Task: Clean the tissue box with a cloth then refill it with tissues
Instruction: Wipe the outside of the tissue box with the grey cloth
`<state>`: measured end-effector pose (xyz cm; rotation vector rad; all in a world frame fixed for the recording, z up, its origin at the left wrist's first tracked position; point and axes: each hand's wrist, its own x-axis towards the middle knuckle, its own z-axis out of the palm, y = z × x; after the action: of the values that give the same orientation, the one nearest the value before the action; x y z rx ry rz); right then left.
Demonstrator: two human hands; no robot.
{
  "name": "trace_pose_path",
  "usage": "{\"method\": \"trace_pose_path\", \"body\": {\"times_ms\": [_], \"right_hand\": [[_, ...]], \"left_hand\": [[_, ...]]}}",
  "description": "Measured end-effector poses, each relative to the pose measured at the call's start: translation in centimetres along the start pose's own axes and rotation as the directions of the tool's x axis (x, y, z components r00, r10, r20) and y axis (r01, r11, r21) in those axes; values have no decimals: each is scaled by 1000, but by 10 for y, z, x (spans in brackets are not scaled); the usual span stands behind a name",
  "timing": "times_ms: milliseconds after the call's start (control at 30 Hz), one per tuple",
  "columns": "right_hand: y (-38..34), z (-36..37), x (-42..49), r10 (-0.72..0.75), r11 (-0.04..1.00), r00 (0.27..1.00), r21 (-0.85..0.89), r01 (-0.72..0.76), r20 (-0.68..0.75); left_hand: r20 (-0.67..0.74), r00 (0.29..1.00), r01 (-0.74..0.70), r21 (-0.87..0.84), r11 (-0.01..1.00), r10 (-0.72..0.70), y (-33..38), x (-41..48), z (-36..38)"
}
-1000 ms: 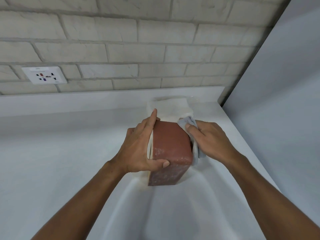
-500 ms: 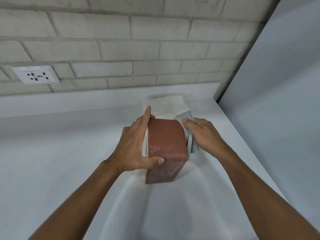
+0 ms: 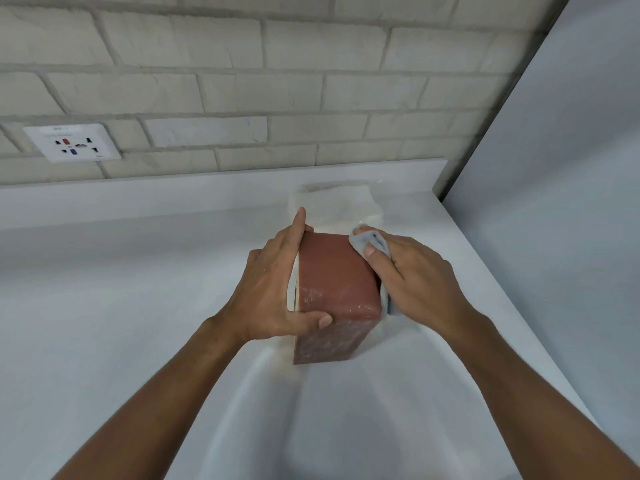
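Gripping the upright tissue box [image 3: 334,271] between the hands, left hand [image 3: 273,289] clamped on its left side, and pressing the grey cloth [image 3: 367,241], bunched in the right hand [image 3: 415,277], on its right face; probably light, stiff, slightly slippery, so clamping opposite sides.

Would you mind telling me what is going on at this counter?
A person is cleaning a reddish-brown tissue box that stands on the white counter. The left hand grips the box by its left side, thumb across the near top edge, while the right hand holds a grey cloth against the box's right side. A white stack, apparently tissues, lies just behind the box, so the refill is not yet done.
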<state>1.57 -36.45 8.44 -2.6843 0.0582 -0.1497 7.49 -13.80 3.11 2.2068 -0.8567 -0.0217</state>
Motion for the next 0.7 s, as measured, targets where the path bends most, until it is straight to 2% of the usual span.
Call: {"method": "trace_pose_path", "body": {"times_ms": [100, 200, 267, 333, 433, 567, 700], "right_hand": [[2, 5, 20, 88, 993, 996, 72, -91, 32], [4, 3, 7, -53, 998, 999, 26, 53, 1], [1, 1, -15, -186, 983, 981, -8, 186, -62], [1, 3, -35, -255, 967, 962, -17, 255, -99], [4, 5, -41, -246, 969, 964, 5, 247, -104], [4, 10, -27, -165, 985, 982, 29, 168, -91], [0, 10, -52, -278, 960, 950, -6, 280, -142]], "left_hand": [[-8, 1000, -1, -1, 1000, 1, 1, -1, 0], [-13, 1000, -2, -10, 1000, 2, 0, 0, 0], [-19, 1000, -2, -18, 1000, 2, -1, 0, 1], [-25, 1000, -12, -22, 1000, 11, -2, 0, 3], [-24, 1000, -5, -32, 999, 4, -2, 0, 4], [-21, 1000, 16, -38, 999, -17, 1, -1, 3], [-27, 1000, 10, -30, 999, -10, 1, -2, 4]]}}
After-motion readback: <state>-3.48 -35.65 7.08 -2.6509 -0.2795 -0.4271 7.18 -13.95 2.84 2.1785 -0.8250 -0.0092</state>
